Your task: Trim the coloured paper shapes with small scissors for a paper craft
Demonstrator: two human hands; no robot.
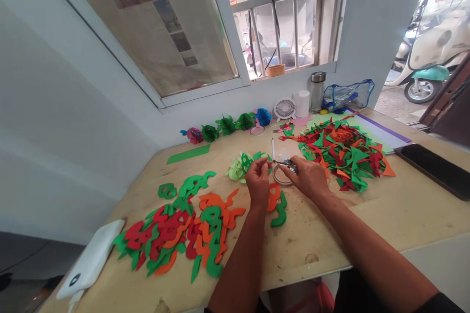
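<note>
Right hand [310, 174] grips a small metal tool [287, 162], seemingly scissors, near a ring [282, 183] on the desk [312, 234]; left hand [258, 180] is closed, contents unclear, best kept clear of the tool's tip.

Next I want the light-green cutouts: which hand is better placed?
Likely the left hand: it is just beside the light-green cutouts, while the right hand is farther off and holds a metallic tool.
</note>
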